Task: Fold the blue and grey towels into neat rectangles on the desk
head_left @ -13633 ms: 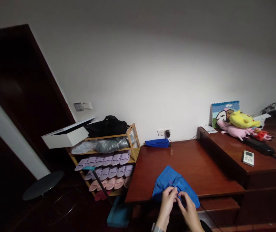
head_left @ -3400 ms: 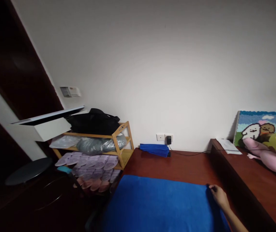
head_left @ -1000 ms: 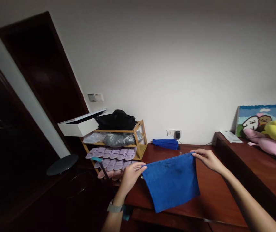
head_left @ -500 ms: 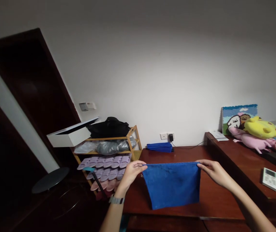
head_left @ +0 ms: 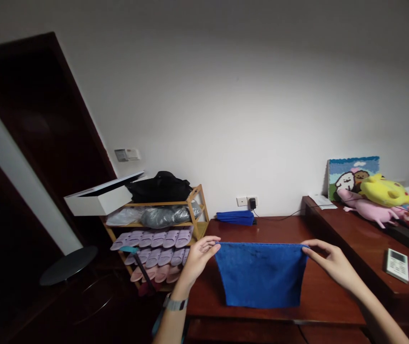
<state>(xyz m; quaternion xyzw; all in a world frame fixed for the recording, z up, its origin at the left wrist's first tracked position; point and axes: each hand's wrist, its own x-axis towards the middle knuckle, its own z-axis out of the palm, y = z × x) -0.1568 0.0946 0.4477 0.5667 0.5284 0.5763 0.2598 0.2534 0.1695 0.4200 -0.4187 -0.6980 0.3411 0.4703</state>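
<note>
A blue cloth point(head_left: 262, 276) hangs above the front of the dark red wooden table point(head_left: 324, 298), its top edge stretched straight between my hands. My left hand point(head_left: 201, 255) pinches the top left corner between thumb and fingers. At the top right corner, my right hand point(head_left: 328, 259) is closed on the cloth in the same way. Another piece of folded blue cloth point(head_left: 235, 218) lies at the back of the table by the wall.
On the left stands a wooden shoe rack point(head_left: 200, 210) with slippers, a black bag point(head_left: 161, 187) and a white box point(head_left: 99, 203). A raised surface on the right bears plush toys point(head_left: 383, 191) and a white calculator-like device point(head_left: 397, 265). A black plug point(head_left: 252, 204) has a cable.
My right hand has moved to the right, and the cloth's top edge is stretched wider and straighter. The view has shifted slightly.
</note>
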